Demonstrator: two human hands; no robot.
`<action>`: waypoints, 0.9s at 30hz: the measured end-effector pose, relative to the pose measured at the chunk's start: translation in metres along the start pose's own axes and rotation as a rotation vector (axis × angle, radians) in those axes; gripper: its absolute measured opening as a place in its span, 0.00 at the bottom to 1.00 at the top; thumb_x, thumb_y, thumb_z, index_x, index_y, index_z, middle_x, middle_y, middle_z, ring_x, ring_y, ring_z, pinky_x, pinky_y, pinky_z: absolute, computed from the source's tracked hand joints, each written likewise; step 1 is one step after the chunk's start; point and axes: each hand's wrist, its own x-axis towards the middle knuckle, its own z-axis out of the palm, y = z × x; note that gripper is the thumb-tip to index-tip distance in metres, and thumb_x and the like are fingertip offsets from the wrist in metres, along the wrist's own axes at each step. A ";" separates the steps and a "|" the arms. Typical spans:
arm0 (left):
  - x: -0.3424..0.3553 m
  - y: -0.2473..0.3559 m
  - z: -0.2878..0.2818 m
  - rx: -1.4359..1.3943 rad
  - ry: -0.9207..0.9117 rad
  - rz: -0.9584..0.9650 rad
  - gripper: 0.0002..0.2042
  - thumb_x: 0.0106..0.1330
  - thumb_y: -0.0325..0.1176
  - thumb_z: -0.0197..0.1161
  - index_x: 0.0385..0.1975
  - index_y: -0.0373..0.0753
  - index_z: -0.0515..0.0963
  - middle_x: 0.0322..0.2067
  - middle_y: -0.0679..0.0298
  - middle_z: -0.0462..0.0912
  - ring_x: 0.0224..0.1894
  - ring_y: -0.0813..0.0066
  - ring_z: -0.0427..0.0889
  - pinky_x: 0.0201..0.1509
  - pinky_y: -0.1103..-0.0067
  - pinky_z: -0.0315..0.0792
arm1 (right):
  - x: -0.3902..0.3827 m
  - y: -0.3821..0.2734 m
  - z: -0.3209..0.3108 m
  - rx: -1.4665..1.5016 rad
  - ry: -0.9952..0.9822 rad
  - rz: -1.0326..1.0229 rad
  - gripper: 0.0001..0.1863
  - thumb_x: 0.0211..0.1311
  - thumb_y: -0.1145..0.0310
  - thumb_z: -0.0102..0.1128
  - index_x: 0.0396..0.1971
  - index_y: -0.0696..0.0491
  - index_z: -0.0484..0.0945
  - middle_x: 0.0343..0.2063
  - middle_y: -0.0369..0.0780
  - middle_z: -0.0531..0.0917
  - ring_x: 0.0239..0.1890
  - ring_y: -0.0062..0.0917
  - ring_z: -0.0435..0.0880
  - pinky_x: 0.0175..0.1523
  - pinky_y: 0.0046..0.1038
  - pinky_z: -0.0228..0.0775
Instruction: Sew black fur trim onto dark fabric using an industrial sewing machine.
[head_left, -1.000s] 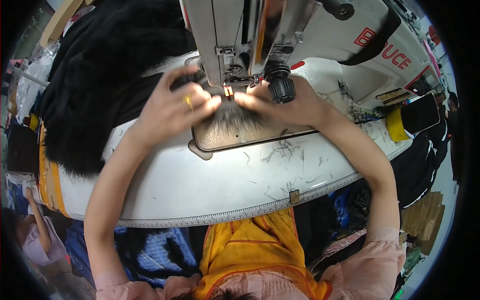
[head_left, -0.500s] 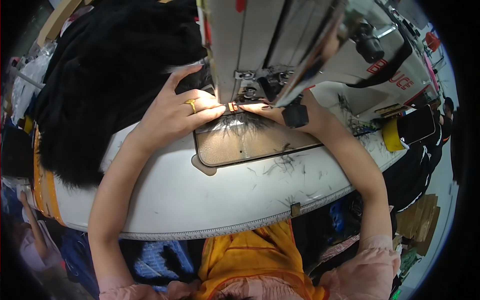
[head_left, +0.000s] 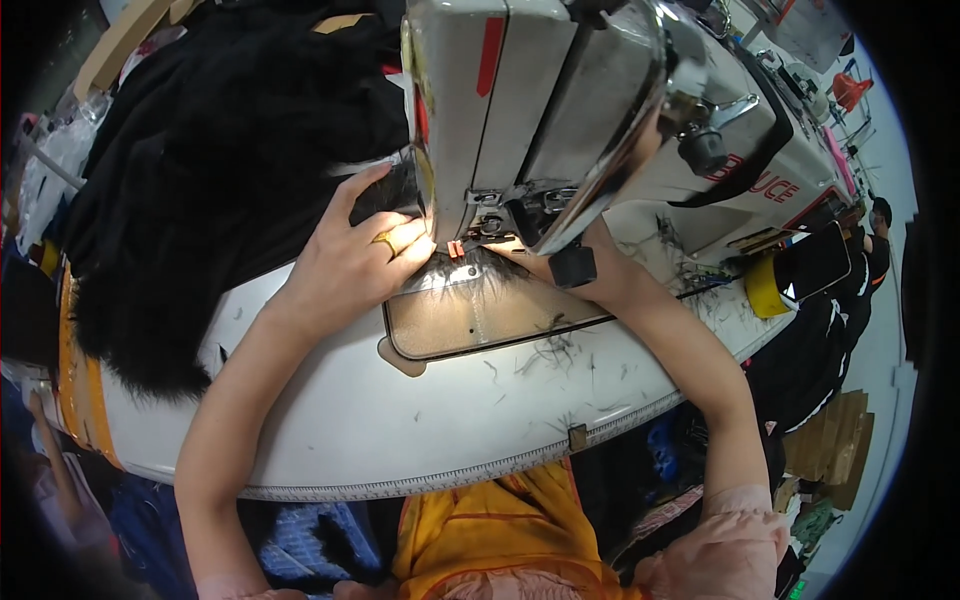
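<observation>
A strip of black furry fabric [head_left: 490,272] lies beneath the head of a white sewing machine [head_left: 515,110], lit by a bright lamp. A small red-orange tag [head_left: 456,248] shows at its edge, between my fingertips. My left hand [head_left: 350,262], a gold-coloured ring on one finger, pinches the fabric left of the tag; another finger stretches up and away. From the right, my right hand [head_left: 585,268] reaches under the machine head, a fingertip at the fabric edge. The machine's lever and black knob [head_left: 573,267] hide part of it. The needle point cannot be made out.
A big heap of black furry fabric [head_left: 240,140] covers the left of the white table [head_left: 330,420]. Loose dark fibres are scattered near the machine bed plate [head_left: 440,325]. A measuring tape [head_left: 400,488] lines the front edge. At right, a phone [head_left: 815,262] leans by a yellow roll [head_left: 765,288].
The whole view has shifted, so the machine and table sit slightly lower and further left in the picture. Both hands stay at the fabric beside the tag.
</observation>
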 end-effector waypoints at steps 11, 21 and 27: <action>-0.004 -0.010 -0.006 0.017 -0.142 0.003 0.12 0.50 0.29 0.62 0.37 0.43 0.79 0.33 0.75 0.78 0.40 0.82 0.73 0.67 0.56 0.48 | 0.000 -0.007 -0.019 -0.519 -0.032 -0.225 0.14 0.52 0.68 0.64 0.39 0.53 0.76 0.34 0.38 0.79 0.33 0.27 0.80 0.38 0.25 0.72; -0.001 0.023 -0.014 -0.077 -0.025 -0.009 0.11 0.47 0.29 0.61 0.33 0.39 0.79 0.26 0.73 0.72 0.35 0.81 0.75 0.65 0.60 0.58 | -0.005 -0.027 -0.014 -0.322 0.266 -0.463 0.10 0.49 0.64 0.60 0.32 0.48 0.76 0.23 0.33 0.75 0.27 0.24 0.79 0.28 0.24 0.71; -0.003 -0.003 -0.001 -0.008 0.067 0.085 0.14 0.49 0.30 0.61 0.37 0.50 0.79 0.24 0.79 0.70 0.35 0.85 0.73 0.63 0.64 0.63 | -0.001 -0.008 -0.004 -0.394 0.393 -0.581 0.07 0.41 0.65 0.61 0.21 0.49 0.74 0.22 0.33 0.73 0.23 0.22 0.75 0.28 0.23 0.69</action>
